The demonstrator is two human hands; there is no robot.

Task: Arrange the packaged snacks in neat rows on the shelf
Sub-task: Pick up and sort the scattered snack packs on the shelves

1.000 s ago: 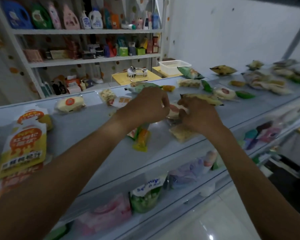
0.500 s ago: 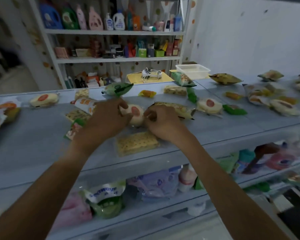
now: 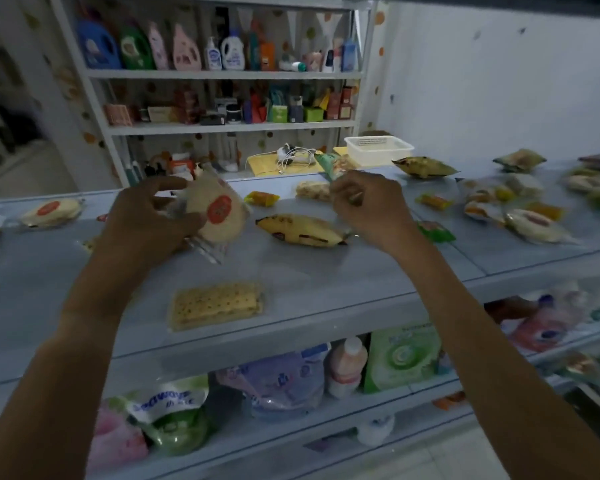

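The left hand (image 3: pixel 146 220) grips a round, pale bun (image 3: pixel 219 216) sealed in clear, crinkly plastic with an orange-red circular label on its face. The fingers curl over the top edge and the thumb presses from below, so the pack is lifted off the shelf top (image 3: pixel 326 282) and tilted toward the camera, its transparent crimped seam hanging down. The right hand (image 3: pixel 368 209) hovers above the shelf with its fingers curled together; whether they pinch anything is hard to tell, since a glimpse of something thin shows between the fingertips but cannot be made out.

Between the two hands lies a long, spindle-shaped yellow packet (image 3: pixel 302 230), glossy, with dark printing and pointed ends, flat on the matte pale-blue surface. Nearer the front edge sits a flat rectangular cracker pack (image 3: pixel 217 304), its tan biscuits dotted with small holes under clear film.

Farther back are a small orange-yellow sachet (image 3: pixel 262 198) and a lumpy beige packet (image 3: pixel 312 190) just beside the right hand's knuckles. A second round bun (image 3: pixel 51 211) with the same orange label rests far left. To the right, more wrapped snacks lie scattered loosely (no rows among them), including a dark-gold puffy packet (image 3: pixel 421 167) and a green wrapper (image 3: pixel 435 232). A white slotted plastic basket (image 3: pixel 378 148) stands behind the shelf.
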